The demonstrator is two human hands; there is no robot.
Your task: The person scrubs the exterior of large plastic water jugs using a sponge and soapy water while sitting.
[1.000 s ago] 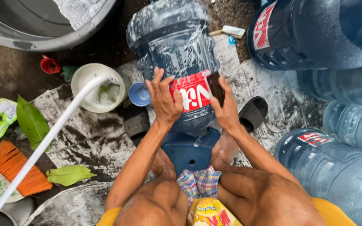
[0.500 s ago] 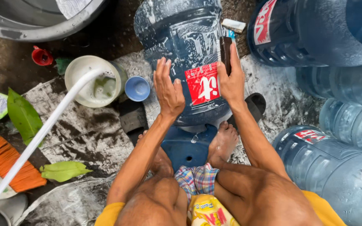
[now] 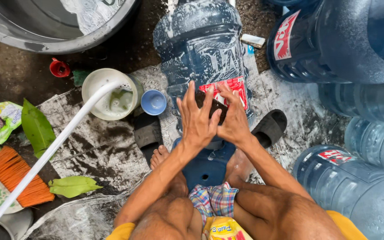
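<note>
A big blue water jug (image 3: 201,58) lies on its side on the wet ground in front of the seated person, wet and foamy, so it looks slippery and bulky, rigid but likely to roll. The left hand (image 3: 197,120) rests spread on its wall beside the red label (image 3: 227,89), while the right hand (image 3: 234,121) presses a dark scrubbing pad (image 3: 212,106) against it. A palm on each flank gives the surest hold.

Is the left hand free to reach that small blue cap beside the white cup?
Probably yes: the left hand rests on the big bottle, and the blue cap lies just left, nothing between.
</note>
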